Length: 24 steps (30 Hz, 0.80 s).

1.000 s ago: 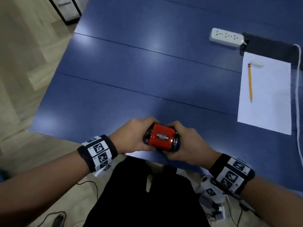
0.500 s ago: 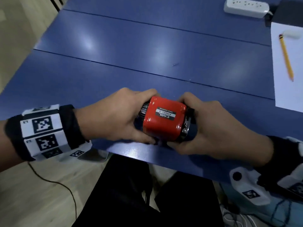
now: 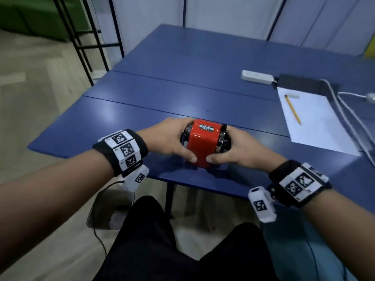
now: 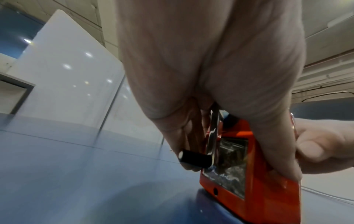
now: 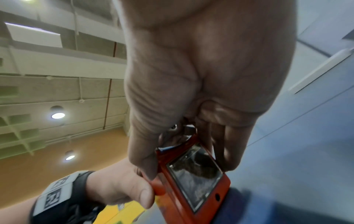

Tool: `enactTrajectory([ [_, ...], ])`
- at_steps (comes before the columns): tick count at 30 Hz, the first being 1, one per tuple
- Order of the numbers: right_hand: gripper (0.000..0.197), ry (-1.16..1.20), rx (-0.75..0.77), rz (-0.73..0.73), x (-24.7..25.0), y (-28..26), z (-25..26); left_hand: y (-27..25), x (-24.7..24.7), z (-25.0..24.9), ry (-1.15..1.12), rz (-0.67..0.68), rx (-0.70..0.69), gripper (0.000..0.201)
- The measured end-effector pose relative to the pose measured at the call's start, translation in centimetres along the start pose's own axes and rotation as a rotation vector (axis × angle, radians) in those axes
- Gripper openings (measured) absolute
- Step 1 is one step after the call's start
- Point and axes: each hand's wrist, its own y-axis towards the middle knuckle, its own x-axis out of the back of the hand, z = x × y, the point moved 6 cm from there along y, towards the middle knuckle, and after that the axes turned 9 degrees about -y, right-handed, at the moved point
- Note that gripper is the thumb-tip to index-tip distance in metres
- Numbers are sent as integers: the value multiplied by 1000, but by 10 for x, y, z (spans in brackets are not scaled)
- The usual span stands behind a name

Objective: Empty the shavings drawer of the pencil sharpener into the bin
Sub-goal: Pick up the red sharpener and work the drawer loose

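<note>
Red metal crank pencil sharpener [image 3: 204, 144] stands at near edge of blue desk [image 3: 142, 102], left hand [image 3: 168, 136] and right hand [image 3: 239, 148] clasping its sides. Clear shavings drawer [image 4: 228, 165] unpulled; emptying not begun.

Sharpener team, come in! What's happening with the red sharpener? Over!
Both hands, left hand and right hand, grip the red sharpener on the blue table. Drawer still in. Nothing blocking.

Both hands cover the sharpener's [image 3: 203, 144] ends, the left hand [image 3: 169, 138] hiding most of its crank [image 4: 195, 158], the drawer [image 4: 229, 165] contents behind the clear window are too murky to tell, and the table's [image 3: 142, 110] right side is cut off.
</note>
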Motion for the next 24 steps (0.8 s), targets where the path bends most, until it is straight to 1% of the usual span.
enactTrajectory([
  [2, 90, 10, -12, -43, -4, -10, 3, -3, 0, 4, 22, -8, 31, 100],
  [5, 92, 81, -76, -131, -14, -25, 0, -8, 0, 14, 78, -21, 82, 91],
  [7, 95, 138, -109, -173, -22, -33, -1, -12, 4, 18, 84, -63, 124, 89],
  [9, 108, 191, -141, -219, -28, -40, 1, -20, 8, 17, 105, -163, 167, 93],
  [10, 116, 207, -150, -244, -29, -42, 4, -27, 10, 16, 122, -250, 184, 90],
  [11, 122, 216, -155, -270, -29, -44, 7, -36, 11, 12, 125, -351, 190, 82],
  [12, 126, 215, -156, -303, -27, -45, 11, -44, 11, 10, 104, -439, 187, 69],
  [13, 127, 203, -152, -342, -24, -46, 15, -52, 7, 8, 66, -479, 196, 57],
  [14, 126, 182, -142, -380, -19, -45, 20, -57, 1, 8, 21, -464, 216, 48],
  [15, 123, 153, -135, -409, -14, -43, 25, -59, -7, 9, -15, -409, 236, 44],
  [16, 120, 121, -127, -425, -9, -40, 31, -60, -14, 10, -34, -353, 242, 46],
  [18, 110, 49, -109, -421, -1, -31, 42, -60, -23, 10, -50, -297, 227, 63],
  [19, 102, -6, -93, -403, 2, -26, 47, -60, -25, 10, -66, -293, 224, 69],
  [21, 85, -129, -50, -336, 8, -17, 54, -61, -27, 10, -77, -293, 223, 71],
  [22, 80, -173, -28, -288, 10, -14, 55, -61, -28, 11, -67, -288, 222, 70],
  [24, 78, -215, 9, -188, 16, -9, 54, -64, -32, 10, -46, -278, 224, 63],
])
